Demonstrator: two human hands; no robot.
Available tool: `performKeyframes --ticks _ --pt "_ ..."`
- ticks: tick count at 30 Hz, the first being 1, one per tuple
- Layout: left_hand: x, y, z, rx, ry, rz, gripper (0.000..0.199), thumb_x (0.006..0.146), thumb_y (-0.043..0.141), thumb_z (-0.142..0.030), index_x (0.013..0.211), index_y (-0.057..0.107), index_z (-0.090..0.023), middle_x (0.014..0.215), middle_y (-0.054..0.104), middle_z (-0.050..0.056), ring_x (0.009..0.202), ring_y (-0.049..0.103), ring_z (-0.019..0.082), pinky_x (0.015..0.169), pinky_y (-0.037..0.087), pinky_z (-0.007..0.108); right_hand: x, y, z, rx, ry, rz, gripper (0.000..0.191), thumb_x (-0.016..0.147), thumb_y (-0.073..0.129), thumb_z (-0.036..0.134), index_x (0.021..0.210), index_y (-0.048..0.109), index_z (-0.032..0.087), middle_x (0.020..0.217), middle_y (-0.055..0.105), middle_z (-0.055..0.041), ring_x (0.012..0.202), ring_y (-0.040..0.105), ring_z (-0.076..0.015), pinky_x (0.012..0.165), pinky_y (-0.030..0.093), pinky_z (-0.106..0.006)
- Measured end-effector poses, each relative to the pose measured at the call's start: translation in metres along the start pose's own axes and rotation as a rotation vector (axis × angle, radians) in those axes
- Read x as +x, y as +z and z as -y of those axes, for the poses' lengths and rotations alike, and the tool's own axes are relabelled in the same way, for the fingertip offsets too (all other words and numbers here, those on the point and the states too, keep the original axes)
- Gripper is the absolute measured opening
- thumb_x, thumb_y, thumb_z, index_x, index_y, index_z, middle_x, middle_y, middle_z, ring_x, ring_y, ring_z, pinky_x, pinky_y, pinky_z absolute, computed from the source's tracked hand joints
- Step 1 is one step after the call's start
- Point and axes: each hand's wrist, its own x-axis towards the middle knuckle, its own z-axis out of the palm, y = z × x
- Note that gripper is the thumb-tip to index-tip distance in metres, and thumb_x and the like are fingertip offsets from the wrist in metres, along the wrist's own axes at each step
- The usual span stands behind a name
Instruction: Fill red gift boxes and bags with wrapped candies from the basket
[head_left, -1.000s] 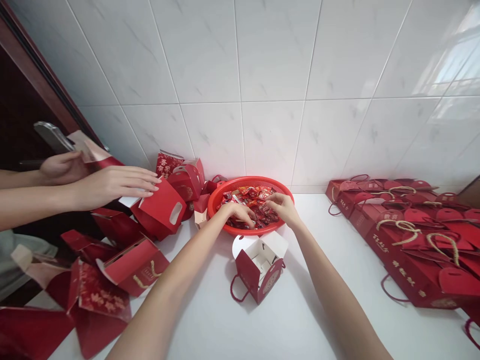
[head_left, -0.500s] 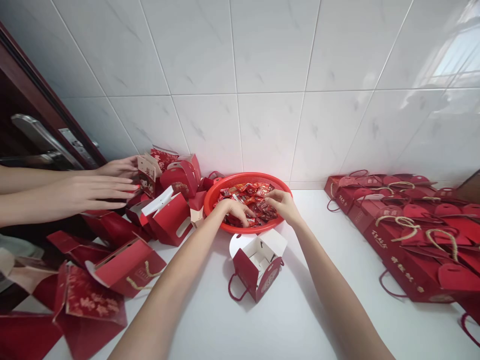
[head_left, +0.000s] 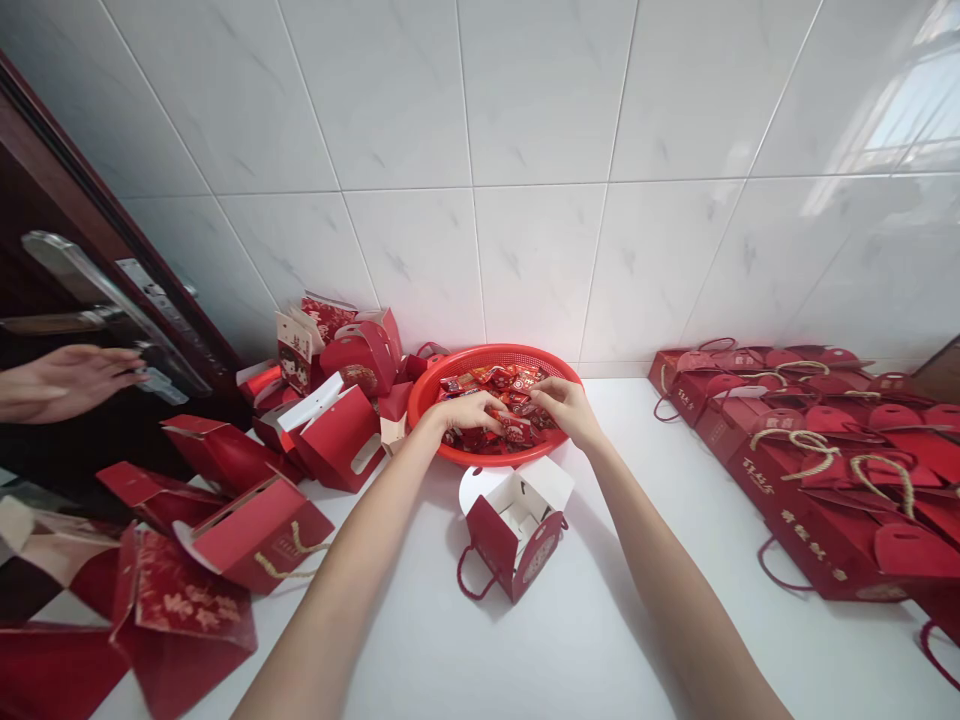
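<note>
A red plastic basket (head_left: pixel 495 352) holds many small red wrapped candies (head_left: pixel 501 377). Inside it, my left hand (head_left: pixel 474 412) has its fingers closed on a red candy packet (head_left: pixel 516 428). My right hand (head_left: pixel 564 405) reaches over the basket's right side, thumb and fingers drawn together among the candies; what they hold is hidden. Just in front of the basket, between my forearms, an open dark-red gift box (head_left: pixel 516 540) stands with white flaps up and a cord handle hanging. Its white inside shows.
Red gift boxes (head_left: pixel 337 440) crowd the left side, many open or tipped. Closed boxes with rope handles (head_left: pixel 810 470) stand in rows at right. A co-worker's hand (head_left: pixel 82 380) is by the door handle (head_left: pixel 112 310). A tiled wall (head_left: pixel 540 250) rises behind the white table (head_left: pixel 465 660).
My left hand has closed on a candy packet and lifted it slightly. My right hand has barely moved. The co-worker's hands have left the boxes; one shows farther left, by the door.
</note>
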Motion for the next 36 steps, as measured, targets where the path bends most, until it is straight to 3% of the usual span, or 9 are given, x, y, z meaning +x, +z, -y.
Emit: performKeyframes --ticks 5,10,15,18,23,31,36 --pt "-0.004 -0.001 -0.003 -0.193 0.048 -0.229 0.03 0.063 0.073 -0.028 0.091 0.08 -0.019 0.094 0.078 0.002 0.101 0.066 0.025 0.1 0.045 0.034 -0.002 -0.001 0.007 0.028 0.01 -0.01 0.044 0.081 0.063 0.064 0.087 0.069 0.02 0.089 0.074 -0.0065 0.089 0.069 -0.0245 0.077 0.055 -0.035" --pt "-0.005 0.0 -0.006 -0.298 0.057 -0.362 0.035 0.066 0.074 -0.03 0.099 0.079 -0.018 0.103 0.078 0.004 0.111 0.064 0.026 0.106 0.042 0.038 -0.003 -0.001 0.007 0.067 -0.01 0.057 0.044 0.075 0.075 0.057 0.101 0.069 0.022 0.105 0.074 -0.0077 0.1 0.069 -0.0241 0.091 0.054 -0.039" --pt "-0.005 0.002 -0.005 -0.324 0.076 -0.301 0.044 0.066 0.081 -0.039 0.104 0.078 -0.016 0.105 0.078 0.006 0.111 0.065 0.029 0.105 0.044 0.041 -0.002 0.002 0.004 0.151 -0.055 0.152 0.043 0.075 0.075 0.055 0.101 0.069 0.021 0.101 0.075 -0.0078 0.097 0.071 -0.0263 0.09 0.055 -0.043" --pt "-0.005 0.003 -0.005 -0.406 0.061 -0.315 0.049 0.069 0.081 -0.046 0.107 0.076 -0.015 0.106 0.078 0.008 0.107 0.067 0.028 0.098 0.049 0.04 0.0 0.004 0.002 0.172 -0.07 0.071 0.041 0.077 0.072 0.057 0.094 0.07 0.02 0.101 0.076 -0.0074 0.098 0.07 -0.0266 0.09 0.055 -0.041" --pt "-0.006 0.005 -0.009 -0.519 0.028 -0.307 0.042 0.073 0.078 -0.05 0.096 0.076 -0.015 0.093 0.079 0.008 0.092 0.071 0.025 0.09 0.053 0.037 0.002 0.004 -0.002 0.126 -0.016 -0.069 0.037 0.078 0.069 0.055 0.09 0.066 0.021 0.09 0.074 -0.0053 0.088 0.069 -0.0242 0.08 0.055 -0.036" --pt "-0.006 0.005 -0.011 -0.509 -0.015 -0.34 0.039 0.073 0.078 -0.049 0.085 0.071 -0.013 0.072 0.071 0.004 0.069 0.064 0.017 0.073 0.053 0.031 0.002 0.003 -0.004 0.124 -0.02 -0.081 0.037 0.077 0.068 0.056 0.091 0.064 0.022 0.093 0.074 -0.0053 0.09 0.068 -0.0242 0.082 0.055 -0.037" --pt "-0.008 0.005 -0.012 -0.487 -0.017 -0.343 0.048 0.062 0.085 -0.049 0.091 0.07 -0.013 0.083 0.072 0.004 0.069 0.061 0.014 0.071 0.052 0.03 0.003 0.003 -0.005 0.152 -0.021 -0.064 0.039 0.077 0.068 0.058 0.087 0.065 0.021 0.096 0.074 -0.0069 0.093 0.069 -0.0251 0.086 0.054 -0.038"
